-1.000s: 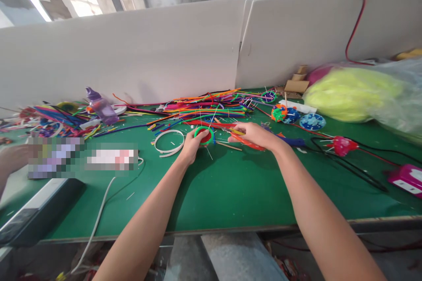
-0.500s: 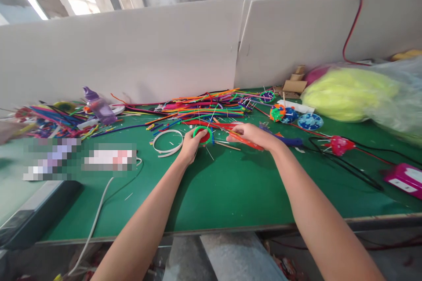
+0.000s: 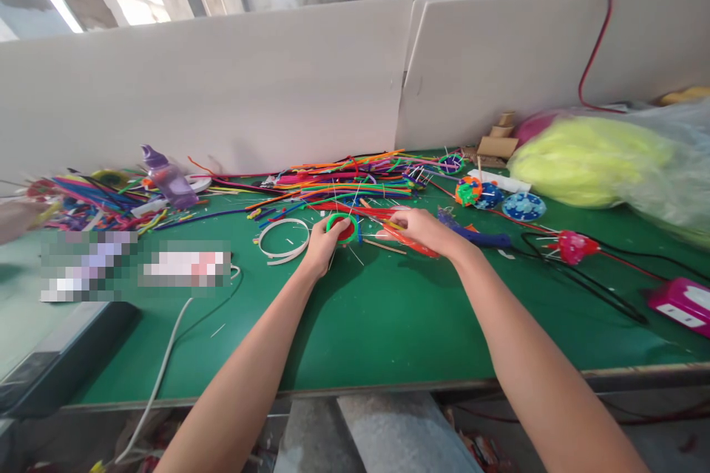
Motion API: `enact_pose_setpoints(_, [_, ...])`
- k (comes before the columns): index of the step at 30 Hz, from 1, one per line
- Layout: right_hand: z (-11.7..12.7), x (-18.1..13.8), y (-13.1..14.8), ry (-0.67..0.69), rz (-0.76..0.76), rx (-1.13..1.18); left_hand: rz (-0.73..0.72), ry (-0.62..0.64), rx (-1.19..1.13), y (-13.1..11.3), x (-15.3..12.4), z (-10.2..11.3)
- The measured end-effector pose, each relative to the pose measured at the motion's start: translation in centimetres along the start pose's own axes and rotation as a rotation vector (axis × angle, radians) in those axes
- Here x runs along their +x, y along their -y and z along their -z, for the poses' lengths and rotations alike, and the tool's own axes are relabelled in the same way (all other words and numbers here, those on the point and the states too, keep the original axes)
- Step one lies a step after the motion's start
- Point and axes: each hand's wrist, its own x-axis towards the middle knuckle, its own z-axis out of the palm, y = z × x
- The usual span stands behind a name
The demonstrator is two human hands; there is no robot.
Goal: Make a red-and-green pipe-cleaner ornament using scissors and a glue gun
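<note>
my left grip point(image 3: 320, 244) clamps red-green coil point(image 3: 342, 227) on desk point(image 3: 388, 318); right grip point(image 3: 424, 230) clamps red-handled tool point(image 3: 407, 242) just right of it. Mid-assembly, I judge; next move needs coil steady.

Green table point(image 3: 399, 325) — pipe cleaners point(image 3: 344, 188), headband point(image 3: 283, 239)

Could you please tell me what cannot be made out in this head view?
Head view: the left hand hides the near side of the red and green ring.
The right hand covers most of the orange-red item it grips; its kind is unclear.
Two pixelated patches on the green table mask what lies there.
Another person's hand is blurred and cut by the left edge.
</note>
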Motion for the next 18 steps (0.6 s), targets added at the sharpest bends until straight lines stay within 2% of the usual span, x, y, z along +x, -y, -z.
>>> enact_pose_setpoints(3, [-0.5, 0.1, 0.2, -0.037, -0.007, -0.101, 0.01, -0.008, 0.017, 0.1, 0.1, 0.1])
enact_pose_setpoints(11, [-0.9, 0.0, 1.1, -0.007, -0.055, -0.345, 0.036, -0.011, 0.036, 0.1, 0.3, 0.3])
enact_pose_setpoints(18, [-1.5, 0.2, 0.9, -0.026, -0.051, -0.331, 0.051, -0.024, 0.033, 0.1, 0.4, 0.3])
